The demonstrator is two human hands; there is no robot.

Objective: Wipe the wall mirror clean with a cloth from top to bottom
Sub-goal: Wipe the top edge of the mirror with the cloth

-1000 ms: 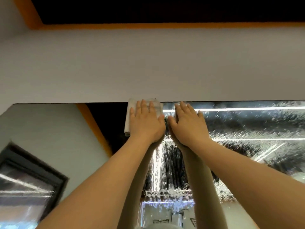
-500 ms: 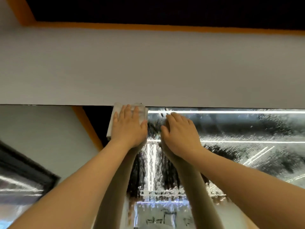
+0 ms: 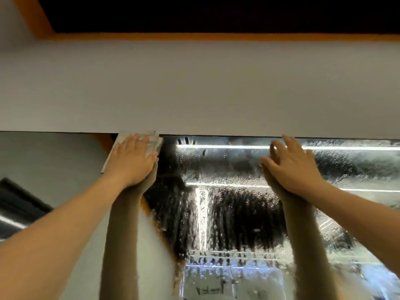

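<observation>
Left hand (image 3: 129, 161) flat on cloth (image 3: 151, 141), right hand (image 3: 290, 167) spread on wet mirror (image 3: 227, 169).

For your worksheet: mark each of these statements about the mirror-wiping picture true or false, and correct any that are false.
1. The left hand presses a cloth flat against the mirror. True.
2. The cloth sits near the bottom edge of the mirror. False: it is at the top edge, just under the white wall.
3. The right hand also holds a cloth. False: it rests bare on the glass, fingers spread.
4. The glass between the two hands is covered in droplets. True.
5. The two hands touch each other. False: a wide stretch of wet glass lies between them.
</observation>
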